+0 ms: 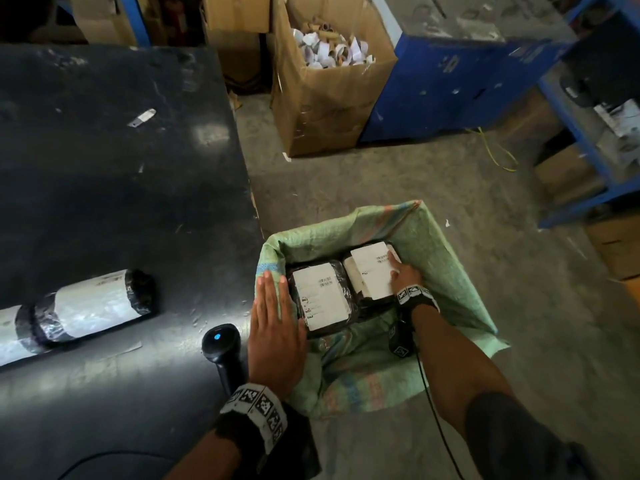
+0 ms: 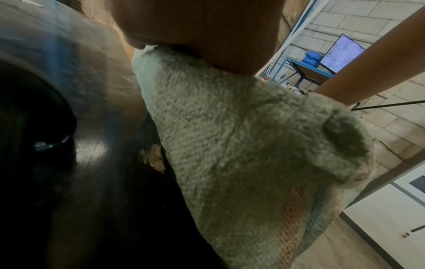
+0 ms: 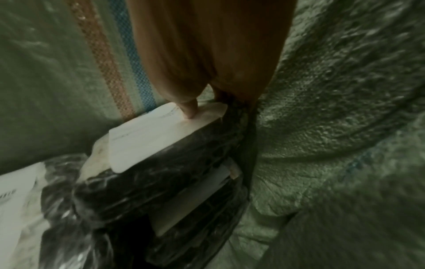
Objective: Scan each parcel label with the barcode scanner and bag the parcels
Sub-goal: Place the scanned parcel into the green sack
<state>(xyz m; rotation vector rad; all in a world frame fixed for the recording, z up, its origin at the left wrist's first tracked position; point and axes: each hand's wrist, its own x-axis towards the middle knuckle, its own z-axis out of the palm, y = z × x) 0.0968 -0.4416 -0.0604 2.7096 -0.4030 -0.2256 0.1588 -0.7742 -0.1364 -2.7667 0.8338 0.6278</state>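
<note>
A green woven sack (image 1: 446, 258) stands open on the floor beside the black table (image 1: 121, 188). Two black-wrapped parcels with white labels lie in it side by side. My right hand (image 1: 403, 271) grips the right parcel (image 1: 372, 271) at its far edge, thumb (image 3: 188, 107) on the label, fingers down between parcel (image 3: 161, 158) and sack wall (image 3: 333, 109). The left parcel (image 1: 322, 299) lies free. My left hand (image 1: 273, 306) lies flat, fingers straight, pressing the sack's left rim (image 2: 230, 136) against the table edge. The black barcode scanner (image 1: 221, 344) lies on the table beside it. A cylindrical labelled parcel (image 1: 93, 303) rests at the table's left.
A second wrapped roll (image 1: 10, 334) pokes in at the table's left edge. A paper scrap (image 1: 141, 118) lies mid-table. Beyond the sack stand an open cardboard box of paper cores (image 1: 329, 81), a blue cabinet (image 1: 450, 81) and blue shelving (image 1: 588, 143). Bare concrete floor surrounds the sack.
</note>
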